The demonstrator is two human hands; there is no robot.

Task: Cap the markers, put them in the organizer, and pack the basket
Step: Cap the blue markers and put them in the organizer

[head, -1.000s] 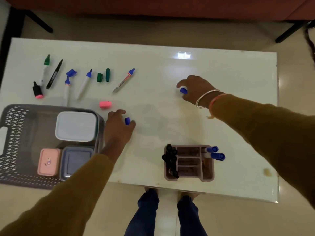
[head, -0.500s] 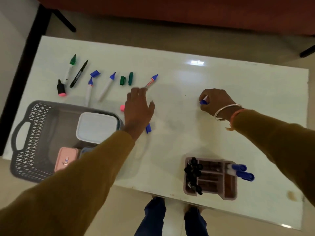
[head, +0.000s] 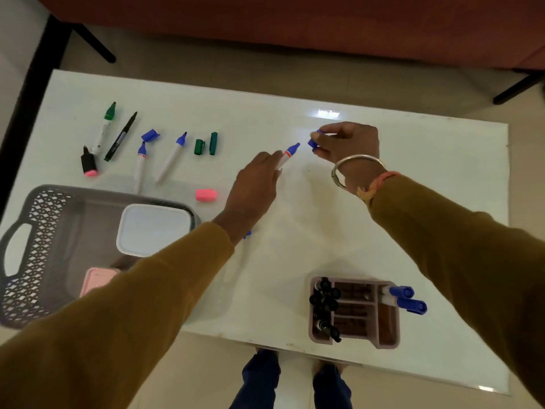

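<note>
Blue cap (head: 312, 142): pinched between thumb and fingertips of the right hand (head: 349, 144), open mouth facing the left hand, raised off the white table (head: 413, 187).
Blue-tipped marker (head: 287, 154): white barrel clamped in the closed fingers of the left hand (head: 255, 187), nib end projecting beyond the fingertips toward the cap; a small gap separates nib and cap.
Step in hand, as judged: seating this cap. Best done by bringing barrel and cap onto one line before closing the gap, keeping the left grip firm near the nib end so the barrel does not swing, then pushing straight until the cap stops; a slanted entry would likely smear ink on the cap's rim.
Loose blue cap (head: 247, 233): on the table beside the left wrist, partly hidden.
Uncapped markers (head: 172, 159), green caps (head: 206, 144) and pink cap (head: 206, 195): on the table beyond the left hand's little-finger side.
Organizer (head: 355, 312): nearer the person than the right wrist, holding black markers and two capped blue ones.
Basket (head: 32, 255): outward of the left forearm, containers inside.
</note>
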